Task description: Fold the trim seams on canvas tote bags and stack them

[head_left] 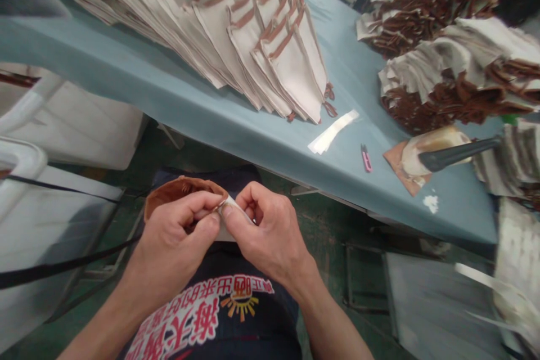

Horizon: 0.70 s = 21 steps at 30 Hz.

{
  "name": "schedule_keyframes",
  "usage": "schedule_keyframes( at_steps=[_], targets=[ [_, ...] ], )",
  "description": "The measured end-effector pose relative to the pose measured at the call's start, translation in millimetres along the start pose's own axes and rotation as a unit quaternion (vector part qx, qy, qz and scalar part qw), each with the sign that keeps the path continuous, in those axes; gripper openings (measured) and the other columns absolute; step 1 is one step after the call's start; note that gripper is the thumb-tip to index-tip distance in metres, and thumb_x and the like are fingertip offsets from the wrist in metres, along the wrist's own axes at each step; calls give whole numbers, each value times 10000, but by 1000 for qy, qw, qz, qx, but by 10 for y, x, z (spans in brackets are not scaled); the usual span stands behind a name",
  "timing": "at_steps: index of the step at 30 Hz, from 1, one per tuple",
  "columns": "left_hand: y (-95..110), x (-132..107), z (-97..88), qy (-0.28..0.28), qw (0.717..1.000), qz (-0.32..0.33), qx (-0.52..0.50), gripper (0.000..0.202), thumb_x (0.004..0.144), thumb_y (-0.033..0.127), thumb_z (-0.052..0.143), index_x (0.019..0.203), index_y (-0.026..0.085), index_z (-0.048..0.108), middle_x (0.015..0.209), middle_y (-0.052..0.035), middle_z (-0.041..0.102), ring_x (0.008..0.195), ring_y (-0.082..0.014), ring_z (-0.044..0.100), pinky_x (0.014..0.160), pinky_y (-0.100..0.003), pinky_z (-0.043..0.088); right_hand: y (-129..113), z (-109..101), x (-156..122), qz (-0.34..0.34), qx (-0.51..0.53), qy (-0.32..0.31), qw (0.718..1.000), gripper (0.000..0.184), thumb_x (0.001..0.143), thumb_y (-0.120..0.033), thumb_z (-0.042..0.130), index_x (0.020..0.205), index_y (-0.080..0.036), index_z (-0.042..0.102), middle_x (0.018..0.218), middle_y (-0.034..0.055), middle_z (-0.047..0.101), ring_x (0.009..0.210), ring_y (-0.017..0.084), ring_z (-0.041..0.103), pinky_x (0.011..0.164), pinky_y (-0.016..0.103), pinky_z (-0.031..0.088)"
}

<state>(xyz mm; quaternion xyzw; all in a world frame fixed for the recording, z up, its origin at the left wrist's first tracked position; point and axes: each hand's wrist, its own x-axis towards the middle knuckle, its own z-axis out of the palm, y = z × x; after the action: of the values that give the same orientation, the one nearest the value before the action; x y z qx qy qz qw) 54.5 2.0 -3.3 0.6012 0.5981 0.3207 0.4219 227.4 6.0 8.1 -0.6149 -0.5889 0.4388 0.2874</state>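
Note:
Over my lap I hold a small fabric pouch [184, 186] with brown and off-white cloth, its brown edge curving behind my left hand. My left hand [181, 230] pinches the edge between thumb and fingertips. Right beside it, my right hand [268, 228] grips the off-white part, its thumb pressing down and its fingers curled. Both thumbs nearly meet at the seam. Whether a small item sits between the fingertips is too fine to make out. Most of the pouch is hidden by my hands.
Overlapping off-white pouches with brown trim [291, 67] lie on the blue table [337, 180]. White strips [333, 132], pink thread snips [365, 158] and a brush [459, 154] by a container lie nearer its right end. Fabric stacks [455, 73] stand behind. White bins [71, 118] are at left.

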Motion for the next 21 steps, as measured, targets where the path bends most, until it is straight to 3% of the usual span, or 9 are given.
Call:
schedule_keyframes(
  at_steps=[3, 6, 15, 21],
  targets=[
    [26, -27, 3, 17, 999, 49, 9, 286, 908, 348, 577, 770, 254, 809, 599, 43, 720, 500, -163, 633, 501, -238, 493, 13, -2, 13, 27, 42, -23, 998, 326, 896, -442, 706, 699, -266, 516, 591, -80, 515, 551, 119, 439, 559, 268, 322],
    [45, -47, -2, 32, 997, 70, 17, 270, 908, 296, 572, 771, 262, 801, 649, 35, 750, 547, -176, 676, 553, -250, 553, 35, 14, 29, 37, 91, -36, 995, 345, 882, -462, 702, 690, -274, 486, 577, -81, 497, 538, 115, 422, 527, 261, 315],
    [43, -114, 32, 25, 998, 52, 37, 318, 967, 268, 553, 895, 228, 861, 793, 4, 830, 649, -187, 724, 641, -269, 594, 159, 172, 59, 11, 140, 20, 990, 307, 866, -438, 637, 666, -280, 466, 546, -87, 457, 513, 118, 411, 521, 278, 310],
    [105, -73, -151, 7, 1000, 21, 18, 329, 962, 314, 559, 861, 250, 865, 774, 35, 808, 679, -174, 705, 643, -238, 553, 106, 70, 114, 9, 93, -19, 995, 306, 931, -503, 664, 760, -266, 572, 603, -74, 584, 554, 129, 529, 561, 280, 364]
  ],
)
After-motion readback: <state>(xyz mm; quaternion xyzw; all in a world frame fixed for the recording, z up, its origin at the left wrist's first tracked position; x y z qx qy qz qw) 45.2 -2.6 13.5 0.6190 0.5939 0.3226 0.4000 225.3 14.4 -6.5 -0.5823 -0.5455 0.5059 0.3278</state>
